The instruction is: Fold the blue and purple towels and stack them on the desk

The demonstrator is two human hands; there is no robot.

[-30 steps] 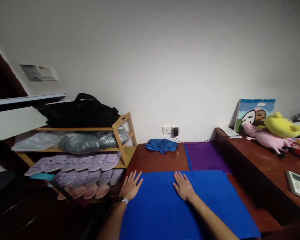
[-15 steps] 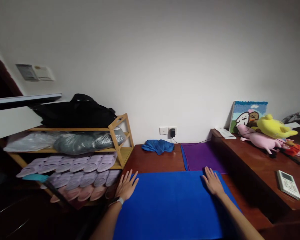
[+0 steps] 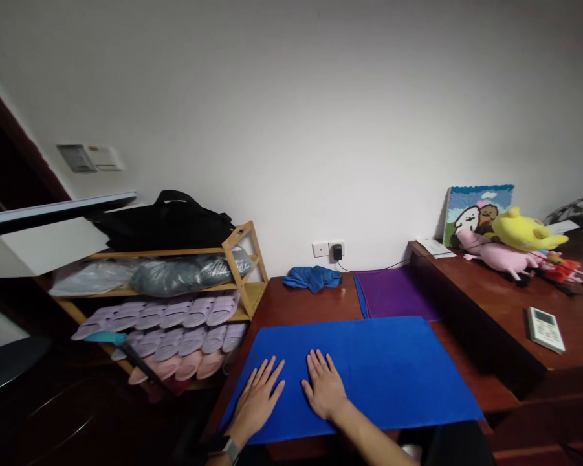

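A blue cloth (image 3: 388, 372) lies spread out on the dark red wooden table (image 3: 315, 309), its near edge reaching the table's front. My left hand (image 3: 258, 398) rests flat on its left part, fingers spread, with a watch on the wrist. Beside it, nearer the cloth's middle, my right hand (image 3: 325, 387) also lies flat, fingers apart. Neither hand grips anything. Behind the cloth sit a crumpled blue cloth (image 3: 312, 278) and a flat purple cloth (image 3: 393, 291), the purple one with a blue edge along its left side.
On the left, a wooden rack (image 3: 245, 304) holds lilac and pink slippers, plastic-wrapped items and a black bag (image 3: 169, 223). A raised ledge on the right bears plush toys (image 3: 519, 233), a picture (image 3: 478, 210) and a white remote (image 3: 546, 329). A black plug (image 3: 338, 252) is in the wall socket.
My right hand has moved left from the cloth's far right corner to near its middle. My left hand has come closer to me. The view has shifted slightly.
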